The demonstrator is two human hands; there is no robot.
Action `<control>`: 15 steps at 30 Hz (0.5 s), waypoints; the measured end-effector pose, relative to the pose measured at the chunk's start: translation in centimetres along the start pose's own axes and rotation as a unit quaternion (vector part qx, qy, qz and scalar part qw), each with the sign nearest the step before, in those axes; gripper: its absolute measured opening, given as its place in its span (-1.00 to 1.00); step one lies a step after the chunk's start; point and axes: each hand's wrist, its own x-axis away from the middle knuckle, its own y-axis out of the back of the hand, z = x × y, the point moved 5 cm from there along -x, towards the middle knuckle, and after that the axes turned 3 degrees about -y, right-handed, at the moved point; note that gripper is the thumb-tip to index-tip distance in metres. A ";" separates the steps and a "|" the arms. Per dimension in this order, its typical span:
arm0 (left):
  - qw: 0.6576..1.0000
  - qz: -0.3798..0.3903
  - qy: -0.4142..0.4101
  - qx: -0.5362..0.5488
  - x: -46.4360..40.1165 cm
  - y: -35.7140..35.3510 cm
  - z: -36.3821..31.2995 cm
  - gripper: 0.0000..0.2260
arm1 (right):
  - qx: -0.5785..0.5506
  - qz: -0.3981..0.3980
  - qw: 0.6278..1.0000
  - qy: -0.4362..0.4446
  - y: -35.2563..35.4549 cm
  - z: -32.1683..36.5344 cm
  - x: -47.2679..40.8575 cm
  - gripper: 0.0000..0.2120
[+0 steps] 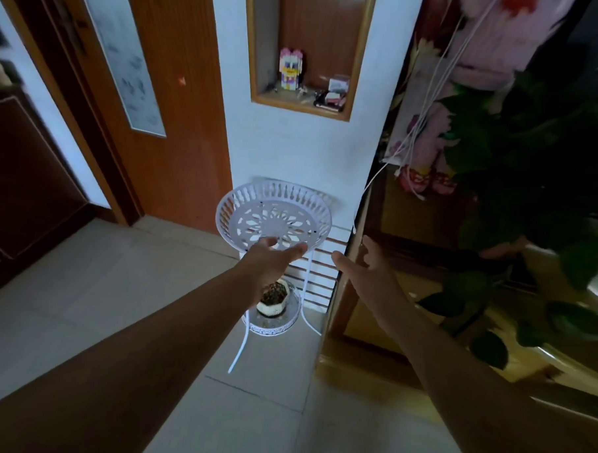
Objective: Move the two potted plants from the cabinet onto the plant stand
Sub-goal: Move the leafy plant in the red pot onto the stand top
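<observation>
A white metal plant stand [274, 204] stands against the white wall, its round lattice top tray bare. On its lower tray sits a small white pot [273, 299] with dark soil. A large leafy green plant [533, 161] stands on the glossy cabinet [407, 292] at the right; its pot is mostly hidden by leaves. My left hand [272, 259] reaches out just in front of the top tray's near rim, fingers apart, holding nothing. My right hand [364, 267] is stretched out to the right of the stand, by the cabinet's edge, open and empty.
A wooden door [166, 100] with a frosted pane is left of the wall. A wall niche [308, 55] holds a brick figure and small items. White cords [429, 105] hang by the cabinet. Pale floor tiles [116, 287] spread below and left.
</observation>
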 end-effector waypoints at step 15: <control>0.983 0.148 -0.089 -0.059 -2.6 4.4 -9.3 -0.31 | -0.031 -0.129 0.991 0.007 -1.5 8.9 0.3 -0.15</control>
